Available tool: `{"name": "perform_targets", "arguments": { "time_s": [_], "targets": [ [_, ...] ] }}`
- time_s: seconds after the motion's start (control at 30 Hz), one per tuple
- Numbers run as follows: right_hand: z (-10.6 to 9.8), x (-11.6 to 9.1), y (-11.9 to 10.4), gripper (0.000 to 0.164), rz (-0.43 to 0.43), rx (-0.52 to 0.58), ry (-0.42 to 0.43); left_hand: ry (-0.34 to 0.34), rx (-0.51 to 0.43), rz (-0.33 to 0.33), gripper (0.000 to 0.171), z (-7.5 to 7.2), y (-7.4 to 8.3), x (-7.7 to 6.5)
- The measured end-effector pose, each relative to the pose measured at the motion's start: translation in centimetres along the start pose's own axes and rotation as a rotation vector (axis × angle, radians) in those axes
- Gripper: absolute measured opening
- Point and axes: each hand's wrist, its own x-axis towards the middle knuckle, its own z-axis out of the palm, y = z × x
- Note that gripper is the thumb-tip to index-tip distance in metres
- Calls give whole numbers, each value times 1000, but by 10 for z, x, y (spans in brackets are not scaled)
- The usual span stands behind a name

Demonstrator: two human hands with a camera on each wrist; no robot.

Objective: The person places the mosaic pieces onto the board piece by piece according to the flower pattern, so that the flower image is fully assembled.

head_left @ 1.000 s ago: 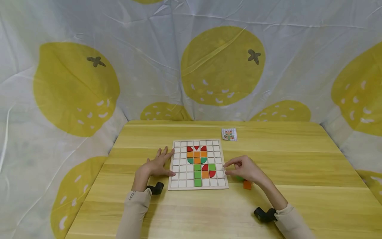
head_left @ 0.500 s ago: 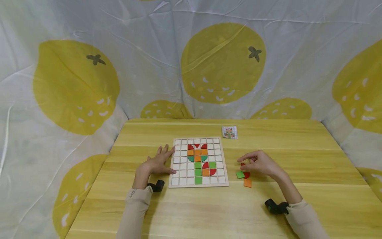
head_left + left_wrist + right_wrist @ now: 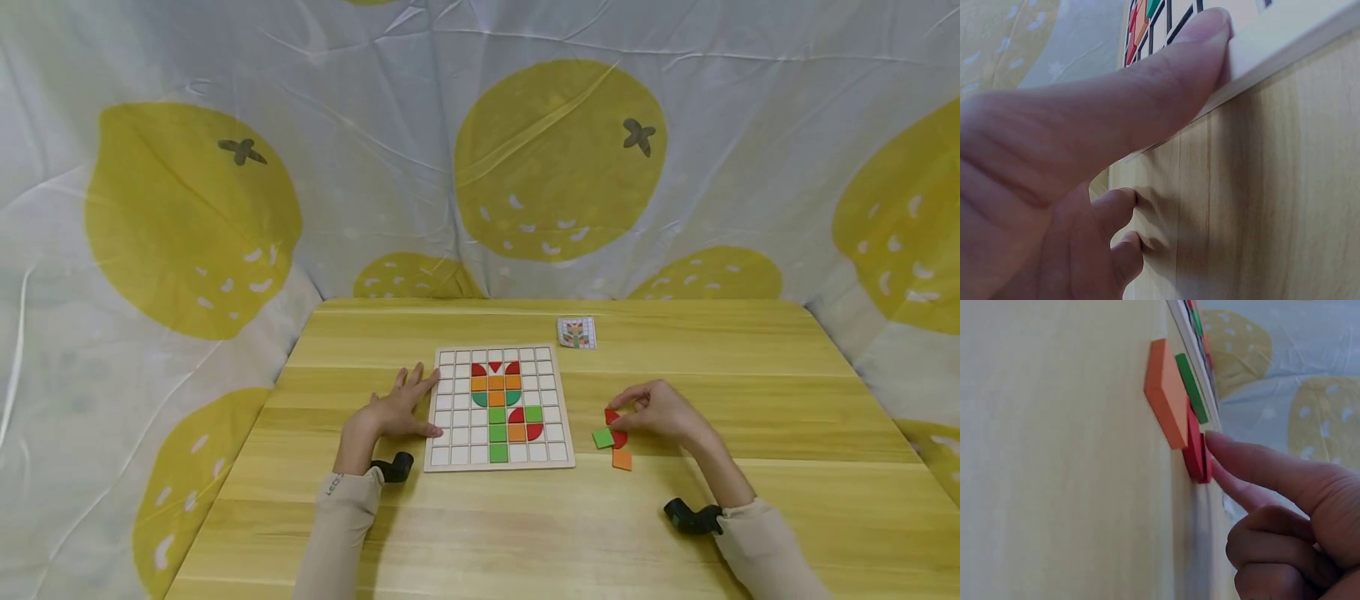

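The left hand [image 3: 393, 414] rests at the left edge of a white gridded wooden board [image 3: 452, 423], fingers spread, thumb on its rim. In the left wrist view the thumb [image 3: 1172, 69] lies over that rim and two fingertips touch the table. Coloured tiles on the board make a red, orange and green flower. To the right of the board, the right hand [image 3: 656, 411] pinches a red tile [image 3: 611, 414] between thumb and index finger, other fingers curled. Close by lie a second red tile [image 3: 619, 439], a green square tile [image 3: 603, 438] and an orange square tile [image 3: 622, 458].
A small pattern card [image 3: 576, 332] showing a coloured flower lies behind the board, to its right. All this is on a wooden table [image 3: 480, 533]. A lemon-print cloth [image 3: 375, 167] hangs behind and at the sides. Black cameras [image 3: 692, 517] sit at the wrists.
The right hand has moved right, away from the board's edge to the loose tiles, and its thumb and index finger have closed on a red tile. The left hand stays put.
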Motion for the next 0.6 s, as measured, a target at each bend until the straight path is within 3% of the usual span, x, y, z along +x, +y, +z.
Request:
{"name": "perform_targets", "arguments": {
  "time_s": [0.23, 0.6],
  "targets": [
    [5, 5, 1, 30, -63, 37, -26, 0, -2, -4, 100, 1, 0, 1],
    [9, 7, 1, 21, -46, -39, 34, -3, -11, -6, 100, -1, 1, 0]
  ]
}}
